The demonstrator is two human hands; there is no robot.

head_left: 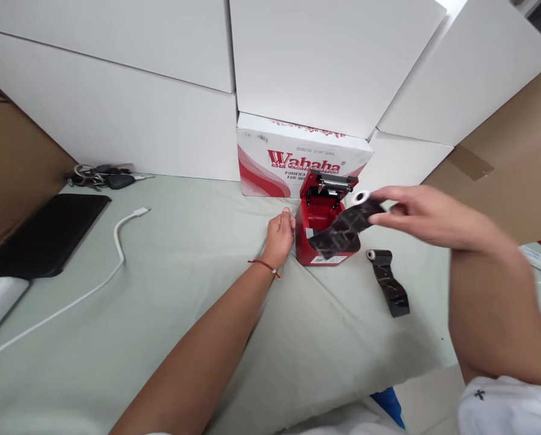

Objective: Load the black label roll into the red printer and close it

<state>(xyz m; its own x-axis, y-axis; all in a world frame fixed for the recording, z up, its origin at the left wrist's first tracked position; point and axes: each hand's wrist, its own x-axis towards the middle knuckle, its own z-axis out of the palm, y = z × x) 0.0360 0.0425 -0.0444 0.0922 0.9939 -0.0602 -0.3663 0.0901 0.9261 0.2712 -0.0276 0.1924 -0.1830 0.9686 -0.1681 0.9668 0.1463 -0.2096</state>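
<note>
A small red thermal printer [300, 241] stands on the cloth with its lid [329, 182] tilted up, showing a roller under the lid and a red hollow inside. My left hand [280, 237] is closed against the printer's left side, its fingers curled at the wall. In my right hand [404, 211], a roll of black label paper [363, 211] with a white core is pinched between thumb and fingers. Its loose strip hangs down over the printer's opening and front edge. A second black roll [381, 258] lies on the cloth to the right, its strip unrolled towards me.
Behind the printer leans a white and red Wahaba box [270, 175] against white panels [161, 109]. Keys [104, 176], a black tablet-like slab [48, 232] and a white cable [118, 238] lie at left. Cardboard [506, 157] stands at right.
</note>
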